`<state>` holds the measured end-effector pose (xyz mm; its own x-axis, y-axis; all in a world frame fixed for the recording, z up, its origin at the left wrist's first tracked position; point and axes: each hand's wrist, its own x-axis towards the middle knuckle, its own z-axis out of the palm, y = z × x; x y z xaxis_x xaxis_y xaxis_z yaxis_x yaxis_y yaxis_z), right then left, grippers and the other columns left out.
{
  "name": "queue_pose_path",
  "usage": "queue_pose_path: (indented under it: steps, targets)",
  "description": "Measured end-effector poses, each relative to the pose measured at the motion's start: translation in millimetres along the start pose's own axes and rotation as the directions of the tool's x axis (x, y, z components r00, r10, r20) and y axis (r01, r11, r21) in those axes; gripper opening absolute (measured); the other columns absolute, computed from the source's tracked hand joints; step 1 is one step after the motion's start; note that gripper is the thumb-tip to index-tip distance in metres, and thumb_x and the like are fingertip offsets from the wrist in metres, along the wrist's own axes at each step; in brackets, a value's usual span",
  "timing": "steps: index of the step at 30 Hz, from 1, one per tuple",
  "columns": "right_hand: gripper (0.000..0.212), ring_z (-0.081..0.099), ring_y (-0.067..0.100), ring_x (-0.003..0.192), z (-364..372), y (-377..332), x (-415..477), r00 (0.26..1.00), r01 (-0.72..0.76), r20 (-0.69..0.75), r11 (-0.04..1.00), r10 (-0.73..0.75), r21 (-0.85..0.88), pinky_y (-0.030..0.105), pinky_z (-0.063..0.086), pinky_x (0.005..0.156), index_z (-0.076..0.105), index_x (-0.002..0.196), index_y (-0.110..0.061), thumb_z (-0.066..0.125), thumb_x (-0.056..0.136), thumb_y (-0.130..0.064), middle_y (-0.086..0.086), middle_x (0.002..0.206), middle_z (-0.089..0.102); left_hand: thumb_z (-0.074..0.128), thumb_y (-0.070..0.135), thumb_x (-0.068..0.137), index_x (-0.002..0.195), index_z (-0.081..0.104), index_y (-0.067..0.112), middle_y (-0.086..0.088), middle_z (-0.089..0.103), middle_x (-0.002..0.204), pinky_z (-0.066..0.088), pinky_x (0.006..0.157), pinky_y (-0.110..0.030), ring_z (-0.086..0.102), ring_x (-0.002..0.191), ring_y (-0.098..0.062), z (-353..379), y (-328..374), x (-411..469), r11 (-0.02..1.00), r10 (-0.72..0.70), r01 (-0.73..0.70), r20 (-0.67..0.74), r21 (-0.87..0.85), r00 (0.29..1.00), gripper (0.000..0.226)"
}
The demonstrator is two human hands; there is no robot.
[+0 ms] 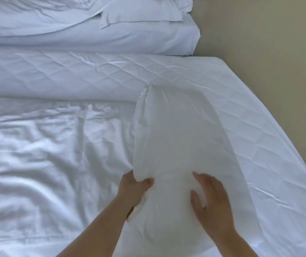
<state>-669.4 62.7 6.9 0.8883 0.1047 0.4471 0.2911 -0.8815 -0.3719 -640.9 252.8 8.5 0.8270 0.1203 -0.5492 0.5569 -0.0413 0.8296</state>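
- The pillow (178, 138) lies lengthwise at centre right of the frame, on the quilted mattress cover (55, 75); its near end is under the hands, its far end points toward the upper middle
- The left hand (133, 190), at lower centre, grips the pillow's left edge, thumb on top and fingers curled beneath; the right hand (211, 197), just right of it, rests flat on the pillow with fingers straight and spread, pressing and holding nothing
- Done, as I judge it: the pillow looks fully inside its white case, with a fold of cloth showing at its far left corner
- Left, as I judge it: plumping and setting the pillow in its place; the rumpled sheet (37, 145) at left centre is not yet smoothed, and much of the quilted cover lies bare
- Counts: two hands; one pillow in hand; one second pillow (141, 10) at the upper middle, on the other bed (92, 41); two beds; one rumpled sheet
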Motion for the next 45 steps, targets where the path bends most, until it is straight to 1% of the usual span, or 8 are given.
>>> queue_pose_path:
  steps: [4, 7, 11, 25, 32, 37, 41, 45]
  targets:
    - [0.053, 0.036, 0.026, 0.122, -4.4, 16.7, 45.8, 0.991, -0.133, -0.023, 0.985, 0.131, -0.106, 0.020, -0.002, 0.112, 0.041, 0.127, -0.014, 0.032, 0.089, -0.051, 0.021, 0.127, 0.054, 0.076, 0.010, 0.072, 0.068, 0.063, 0.024, 0.019, 0.065, 0.051, 0.048, 0.057, -0.013, 0.063, 0.063, -0.001, -24.8, -35.3, -36.4, 0.996, -0.035, 0.027, 0.092, 0.086, 0.995, 0.019]
    - [0.070, 0.052, 0.039, 0.117, 24.5, 32.0, 59.4, 0.962, -0.127, 0.188, 0.936, 0.197, -0.329, 0.042, 0.019, 0.112, 0.052, 0.126, -0.006, 0.013, 0.094, -0.055, 0.023, 0.127, 0.055, 0.089, 0.035, 0.043, 0.060, 0.063, 0.029, 0.025, 0.062, 0.049, 0.044, 0.052, -0.007, 0.062, 0.061, 0.005, -40.6, -45.9, -41.3, 0.966, -0.197, 0.159, 0.177, 0.206, 0.964, 0.032]
    - [0.119, 0.021, 0.028, 0.141, 67.3, 55.7, 48.1, 0.838, -0.118, 0.464, 0.926, 0.287, -0.359, 0.045, 0.001, 0.112, 0.023, 0.145, -0.017, -0.040, 0.059, -0.069, 0.010, 0.153, 0.021, 0.068, 0.030, 0.081, 0.074, 0.066, 0.014, 0.008, 0.062, 0.049, 0.047, 0.057, -0.018, 0.058, 0.053, -0.007, -63.6, -7.7, 19.7, 0.937, -0.124, 0.125, -0.023, 0.326, 0.992, 0.017]
    - [0.060, 0.036, 0.028, 0.119, 94.4, 72.1, 51.9, 0.882, -0.123, 0.390, 0.927, 0.266, -0.355, 0.034, -0.005, 0.113, 0.039, 0.127, -0.013, 0.002, 0.096, -0.048, 0.018, 0.124, 0.059, 0.063, 0.045, 0.081, 0.128, 0.043, -0.004, -0.015, 0.052, 0.127, 0.041, 0.090, -0.032, 0.052, 0.114, -0.032, -12.5, 139.2, 220.7, 0.973, -0.028, 0.106, -0.349, 0.207, 0.937, 0.071]
    - [0.059, 0.034, 0.027, 0.122, 93.9, 62.8, 58.7, 0.851, -0.102, 0.456, 0.933, 0.261, -0.345, 0.040, 0.005, 0.107, 0.037, 0.130, -0.016, 0.002, 0.096, -0.048, 0.016, 0.129, 0.056, 0.066, 0.029, 0.084, 0.069, 0.051, 0.014, 0.000, 0.050, 0.066, 0.045, 0.074, -0.030, 0.053, 0.065, -0.021, -48.0, 149.5, 220.1, 0.990, 0.120, -0.055, -0.563, 0.131, 0.817, 0.025]
    - [0.057, 0.033, 0.025, 0.123, 100.8, 57.6, 55.1, 0.868, -0.073, 0.437, 0.931, 0.236, -0.357, 0.041, 0.005, 0.108, 0.037, 0.130, -0.018, 0.002, 0.096, -0.048, 0.014, 0.130, 0.056, 0.059, 0.029, 0.086, 0.078, 0.060, 0.008, -0.012, 0.071, 0.091, 0.050, 0.080, -0.031, 0.067, 0.089, -0.023, -69.1, 121.3, 225.4, 0.990, 0.130, -0.049, -0.711, 0.134, 0.691, 0.023]
    - [0.058, 0.034, 0.024, 0.121, 92.1, 72.9, 52.6, 0.859, -0.131, 0.430, 0.930, 0.279, -0.343, 0.042, 0.015, 0.103, 0.038, 0.129, -0.018, 0.002, 0.096, -0.049, 0.014, 0.127, 0.058, 0.050, 0.043, 0.092, 0.074, 0.051, 0.015, 0.010, 0.057, 0.039, 0.044, 0.038, -0.014, 0.050, 0.028, 0.000, -66.0, 99.1, 195.9, 0.979, -0.131, 0.044, -0.448, -0.200, 0.884, 0.033]
    - [0.058, 0.035, 0.024, 0.118, 84.7, 68.5, 57.7, 0.839, -0.162, 0.448, 0.927, 0.310, -0.338, 0.043, 0.020, 0.098, 0.040, 0.126, -0.017, 0.002, 0.096, -0.049, 0.014, 0.123, 0.061, 0.052, 0.049, 0.086, 0.096, 0.060, 0.021, 0.000, 0.072, 0.085, 0.052, 0.067, -0.031, 0.068, 0.064, -0.010, -20.8, 55.0, 114.9, 0.936, -0.205, 0.203, 0.025, -0.287, 0.978, 0.031]
